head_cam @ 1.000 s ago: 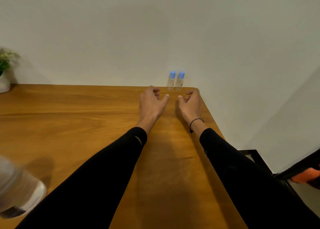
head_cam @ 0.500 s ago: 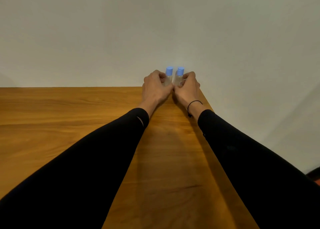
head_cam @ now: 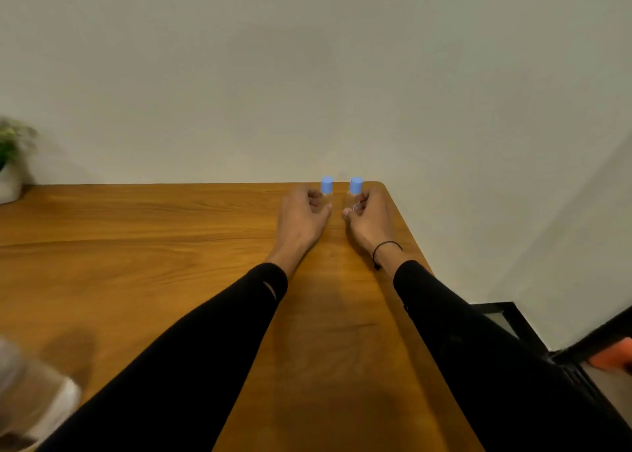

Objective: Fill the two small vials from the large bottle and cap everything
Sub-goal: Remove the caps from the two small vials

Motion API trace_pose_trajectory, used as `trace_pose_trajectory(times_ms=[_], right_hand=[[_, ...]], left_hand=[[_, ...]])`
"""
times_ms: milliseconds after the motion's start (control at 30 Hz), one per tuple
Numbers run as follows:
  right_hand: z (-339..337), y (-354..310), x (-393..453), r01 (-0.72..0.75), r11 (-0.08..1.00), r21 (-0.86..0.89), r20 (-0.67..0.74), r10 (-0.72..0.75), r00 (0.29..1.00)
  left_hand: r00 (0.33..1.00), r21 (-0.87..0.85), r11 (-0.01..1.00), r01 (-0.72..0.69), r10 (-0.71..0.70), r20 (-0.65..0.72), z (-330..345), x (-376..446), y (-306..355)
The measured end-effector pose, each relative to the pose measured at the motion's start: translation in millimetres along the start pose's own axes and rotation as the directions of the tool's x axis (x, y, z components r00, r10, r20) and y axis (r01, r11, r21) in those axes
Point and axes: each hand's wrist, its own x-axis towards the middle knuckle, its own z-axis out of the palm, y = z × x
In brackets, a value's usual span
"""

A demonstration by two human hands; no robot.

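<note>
At the worktop's [head_cam: 136, 246] far right corner, the left hand [head_cam: 301, 217] grips the left vial [head_cam: 326, 191] and the right hand [head_cam: 371, 217] grips the right vial [head_cam: 354, 193] (both blue-capped, upright). The bottle [head_cam: 30, 393] lies blurred at the near left.

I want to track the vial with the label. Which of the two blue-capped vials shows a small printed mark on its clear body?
The right vial, held by the right hand, shows a small mark low on its body; the left vial, in the left hand, shows none.

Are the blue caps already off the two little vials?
No, both vials keep their blue caps on, one held in each hand.
</note>
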Motion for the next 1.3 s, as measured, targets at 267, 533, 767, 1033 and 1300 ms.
trace_pose_trajectory(times_ms=[267, 533, 767, 1033, 1300], right_hand=[[-35.0, -19.2, -135.0, -0.032, 0.999, 0.025, 0.063, 0.03, 0.998], [-47.3, -37.8, -251.7, -0.005, 0.998, 0.056, 0.104, -0.001, 0.995], [-48.2, -39.8, -311.9, 0.013, 0.999, 0.046, 0.095, -0.017, 0.995], [-48.2, -42.5, -335.8, 0.004, 0.997, 0.081, 0.099, -0.012, 0.995], [-56.4, -48.7, -343.1, -0.026, 0.994, 0.11, 0.091, 0.016, 0.996]], left_hand=[[0.999, -0.036, 0.999, 0.034, -0.033, 0.033, -72.4, -135.0, 12.2], [0.998, -0.064, 0.997, 0.051, -0.049, 0.039, -124.5, -247.0, 21.6], [0.999, -0.034, 0.998, 0.049, -0.049, -0.001, -157.0, -299.4, 22.5], [0.996, -0.032, 0.996, 0.085, -0.085, 0.003, -170.2, -324.0, 15.6], [0.988, -0.051, 0.987, 0.154, -0.154, 0.001, -177.0, -329.0, 17.8]])
